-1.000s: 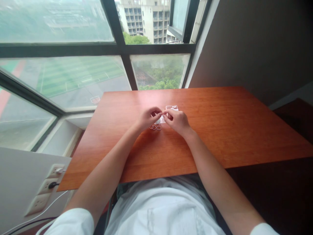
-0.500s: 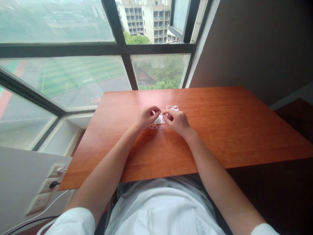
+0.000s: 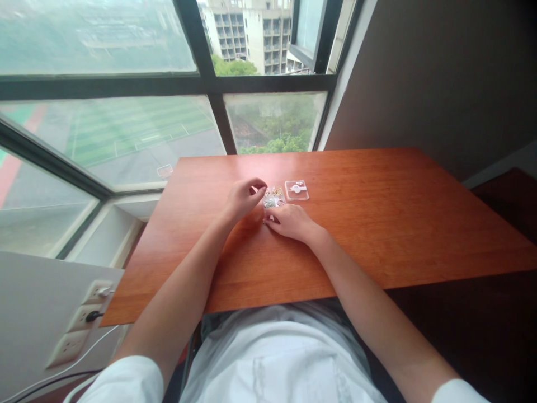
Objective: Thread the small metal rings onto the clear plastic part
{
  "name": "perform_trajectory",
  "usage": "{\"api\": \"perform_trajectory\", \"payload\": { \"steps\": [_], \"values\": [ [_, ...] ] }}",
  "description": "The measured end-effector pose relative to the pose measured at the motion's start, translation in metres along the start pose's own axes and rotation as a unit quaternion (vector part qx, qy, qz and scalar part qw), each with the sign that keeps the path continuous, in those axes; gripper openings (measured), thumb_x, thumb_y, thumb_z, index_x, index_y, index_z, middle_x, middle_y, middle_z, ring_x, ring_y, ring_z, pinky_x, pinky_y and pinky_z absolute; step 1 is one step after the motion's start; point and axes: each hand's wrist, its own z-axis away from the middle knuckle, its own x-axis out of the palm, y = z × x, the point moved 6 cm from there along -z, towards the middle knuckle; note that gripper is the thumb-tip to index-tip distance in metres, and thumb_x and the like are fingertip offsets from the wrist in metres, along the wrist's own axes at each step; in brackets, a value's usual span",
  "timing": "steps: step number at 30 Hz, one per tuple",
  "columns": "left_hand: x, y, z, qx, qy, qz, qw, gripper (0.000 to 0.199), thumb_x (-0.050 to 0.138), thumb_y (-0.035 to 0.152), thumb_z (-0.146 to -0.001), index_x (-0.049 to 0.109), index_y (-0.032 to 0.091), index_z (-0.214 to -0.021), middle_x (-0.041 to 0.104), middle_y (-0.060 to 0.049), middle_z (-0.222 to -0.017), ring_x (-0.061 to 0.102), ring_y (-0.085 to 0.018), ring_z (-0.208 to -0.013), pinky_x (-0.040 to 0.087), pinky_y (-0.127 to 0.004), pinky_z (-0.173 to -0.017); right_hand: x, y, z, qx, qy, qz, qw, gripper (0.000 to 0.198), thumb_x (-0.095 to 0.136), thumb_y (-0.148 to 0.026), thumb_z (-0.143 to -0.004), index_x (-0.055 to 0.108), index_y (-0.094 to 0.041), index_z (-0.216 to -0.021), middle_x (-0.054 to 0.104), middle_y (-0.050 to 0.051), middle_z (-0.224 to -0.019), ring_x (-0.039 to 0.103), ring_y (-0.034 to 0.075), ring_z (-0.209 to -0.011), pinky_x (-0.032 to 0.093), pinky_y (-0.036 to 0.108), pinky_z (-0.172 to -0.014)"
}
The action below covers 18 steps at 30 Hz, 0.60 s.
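Observation:
A small clear compartment box (image 3: 284,195) lies on the table. Gold-coloured rings (image 3: 276,192) sit in its far part, and greenish-silver small pieces (image 3: 269,204) are nearer me. My left hand (image 3: 246,197) is just left of the box, its thumb and index finger curled close together; anything between them is too small to make out. My right hand (image 3: 291,221) reaches across the box's near side, partly covering it. Its fingertips are pinched at the tabletop around a small pale ring (image 3: 264,223), seen only in part. The other pale rings are hidden under this hand.
A clear square lid (image 3: 297,190) with a white mark lies right of the box. The reddish-brown wooden table (image 3: 398,224) meets windows (image 3: 272,120) at its far side. Sockets with plugs (image 3: 93,316) and cables are at the lower left.
My hands have parted from their meeting point above the box. The left moved slightly left; the right came nearer me and left, down over the pale rings. The box and lid show more.

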Motion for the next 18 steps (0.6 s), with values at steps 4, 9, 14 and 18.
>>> {"api": "perform_trajectory", "payload": {
  "steps": [4,9,14,18],
  "values": [
    [0.002,0.0,0.001,-0.01,-0.01,-0.001,1.0,0.015,0.059,0.03,-0.082,0.07,0.019,-0.085,0.071,-0.001,-0.079,0.057,-0.011,-0.059,0.044,-0.024,-0.057,-0.001,0.006,0.0,0.007,0.0,-0.021,1.0,0.017,0.059,-0.034,-0.09,0.072,-0.025,-0.097,0.073,0.004,-0.086,0.065,0.019,-0.079,0.04,0.026,-0.066],
    [0.001,-0.005,0.001,-0.016,-0.005,-0.006,1.0,0.014,0.059,0.027,-0.082,0.069,0.018,-0.088,0.07,-0.002,-0.085,0.055,-0.01,-0.057,0.044,-0.024,-0.057,-0.01,0.017,0.001,0.032,0.037,-0.069,0.996,0.016,0.06,-0.031,-0.088,0.073,-0.026,-0.095,0.072,0.0,-0.079,0.063,0.015,-0.072,0.039,0.024,-0.064],
    [0.008,-0.016,0.001,-0.022,-0.012,-0.03,0.999,0.019,0.062,0.027,-0.082,0.067,0.017,-0.098,0.063,-0.006,-0.102,0.057,-0.01,-0.064,0.049,-0.026,-0.065,-0.029,0.044,0.005,0.131,0.141,-0.078,0.978,0.018,0.059,-0.035,-0.089,0.073,-0.024,-0.093,0.07,0.0,-0.073,0.06,0.015,-0.067,0.039,0.025,-0.065],
    [0.014,-0.022,0.002,-0.031,-0.028,-0.029,0.999,0.022,0.064,0.025,-0.082,0.066,0.017,-0.102,0.06,-0.006,-0.104,0.058,-0.01,-0.067,0.051,-0.025,-0.07,-0.032,0.056,0.007,0.173,0.148,-0.044,0.973,0.017,0.06,-0.035,-0.087,0.072,-0.025,-0.092,0.07,0.001,-0.076,0.062,0.017,-0.071,0.04,0.026,-0.064]
  ]
}}
